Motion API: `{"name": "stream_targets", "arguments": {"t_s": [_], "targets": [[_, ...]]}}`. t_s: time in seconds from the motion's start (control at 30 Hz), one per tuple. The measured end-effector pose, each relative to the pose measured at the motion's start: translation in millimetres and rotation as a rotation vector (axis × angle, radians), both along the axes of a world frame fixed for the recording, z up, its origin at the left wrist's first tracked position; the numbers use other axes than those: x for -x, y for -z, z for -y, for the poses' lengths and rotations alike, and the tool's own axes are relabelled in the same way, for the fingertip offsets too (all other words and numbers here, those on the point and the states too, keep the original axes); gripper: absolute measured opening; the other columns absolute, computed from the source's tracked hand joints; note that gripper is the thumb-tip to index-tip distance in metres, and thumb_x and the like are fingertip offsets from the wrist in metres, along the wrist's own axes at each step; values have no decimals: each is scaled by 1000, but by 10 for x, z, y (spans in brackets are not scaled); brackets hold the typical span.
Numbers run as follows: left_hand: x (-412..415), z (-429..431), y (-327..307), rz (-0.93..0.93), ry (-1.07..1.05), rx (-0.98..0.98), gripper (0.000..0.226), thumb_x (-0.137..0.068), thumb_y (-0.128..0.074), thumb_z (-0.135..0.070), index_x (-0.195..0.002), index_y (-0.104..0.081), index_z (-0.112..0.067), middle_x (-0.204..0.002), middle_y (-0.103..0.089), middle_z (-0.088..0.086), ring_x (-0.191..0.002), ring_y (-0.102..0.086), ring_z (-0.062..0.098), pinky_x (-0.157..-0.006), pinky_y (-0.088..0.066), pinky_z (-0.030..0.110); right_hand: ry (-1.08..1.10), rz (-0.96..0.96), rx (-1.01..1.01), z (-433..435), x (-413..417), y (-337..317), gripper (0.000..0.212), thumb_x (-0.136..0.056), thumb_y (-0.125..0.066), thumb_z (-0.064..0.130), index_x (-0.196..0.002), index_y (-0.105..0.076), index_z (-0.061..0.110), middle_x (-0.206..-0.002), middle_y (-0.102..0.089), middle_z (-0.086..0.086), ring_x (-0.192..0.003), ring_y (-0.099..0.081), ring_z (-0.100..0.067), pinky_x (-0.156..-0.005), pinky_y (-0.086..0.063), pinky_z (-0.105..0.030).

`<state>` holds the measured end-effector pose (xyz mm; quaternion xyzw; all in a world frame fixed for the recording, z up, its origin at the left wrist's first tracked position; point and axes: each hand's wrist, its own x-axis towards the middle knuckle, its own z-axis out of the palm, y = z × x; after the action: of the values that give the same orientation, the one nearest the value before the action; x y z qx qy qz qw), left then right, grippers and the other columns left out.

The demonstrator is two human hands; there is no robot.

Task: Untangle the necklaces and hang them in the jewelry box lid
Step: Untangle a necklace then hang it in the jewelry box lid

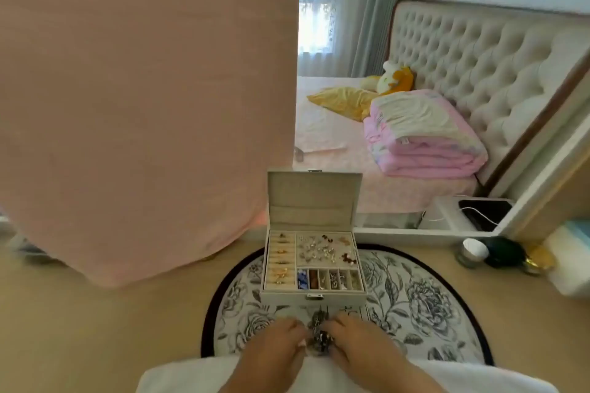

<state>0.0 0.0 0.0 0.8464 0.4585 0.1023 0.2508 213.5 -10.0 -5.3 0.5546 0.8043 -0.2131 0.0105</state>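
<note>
While both hands meet over the near part of the round floral mat (pixel 415 297), a dark tangle of necklaces (pixel 320 327) sits between them, just on the near side of the jewelry box (pixel 287 297). The left hand (pixel 281 337) and the right hand (pixel 354 337) each curl their fingers in onto the clump and pinch it from opposite sides. Single chains cannot be told apart in the blur.

The box stands at the middle of the mat on a light wooden table (pixel 79 329). Its lid (pixel 314 198) is raised upright at the far side, with the pale lining facing the viewer. The tray holds a column of ring rolls at left, small earrings scattered in the far right section, and a row of narrow cells at near right.

A pink cloth (pixel 143 89) hangs at far left and covers part of a mirror (pixel 415 226), which reflects a bed. Small jars (pixel 472 252) stand well to the right of the box. A white cloth (pixel 191 373) lies at the near edge, under the forearms.
</note>
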Motion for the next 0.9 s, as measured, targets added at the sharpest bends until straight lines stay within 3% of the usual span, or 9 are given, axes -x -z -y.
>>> {"name": "stream_targets", "arguments": {"t_s": [0.13,0.3,0.53,0.77,0.9], "targets": [[-131,-168,422,78,-38,-182,32,-97,-46,-32,-126,-59,-34,-119,-54,-16,-108,-51,4,-85,-45,20,12,-83,-314,-84,12,362,40,-94,-44,40,-132,-51,34,-120,-53,13,-103,-54,-9,-86,-45,-24],[-187,-234,829,113,-84,-371,31,-95,-53,-30,-125,-61,-32,-114,-56,-15,-104,-50,5,-81,-45,20,67,-90,-439,-108,-18,640,51,-87,-49,52,-135,-51,35,-113,-52,17,-101,-52,-2,-88,-47,-22],[-200,-233,881,101,-140,-433,33,-92,-59,-37,-124,-62,-33,-114,-59,-11,-110,-51,11,-90,-47,33,73,53,-375,-173,44,601,59,-84,-50,70,-137,-47,44,-110,-51,11,-106,-53,-13,-89,-47,-33],[-111,-143,860,61,-143,-373,30,-92,-61,-41,-122,-67,-39,-111,-62,-10,-111,-49,13,-93,-45,34,135,-5,-321,-186,11,540,36,-89,-64,42,-123,-60,34,-113,-58,5,-108,-56,-16,-91,-46,-30],[-101,-186,867,49,-173,-387,33,-90,-62,-47,-122,-66,-41,-113,-62,-13,-112,-48,11,-95,-43,31,181,128,-399,-134,-106,500,30,-91,-60,44,-120,-60,37,-116,-60,9,-109,-58,-17,-88,-48,-31]]}}
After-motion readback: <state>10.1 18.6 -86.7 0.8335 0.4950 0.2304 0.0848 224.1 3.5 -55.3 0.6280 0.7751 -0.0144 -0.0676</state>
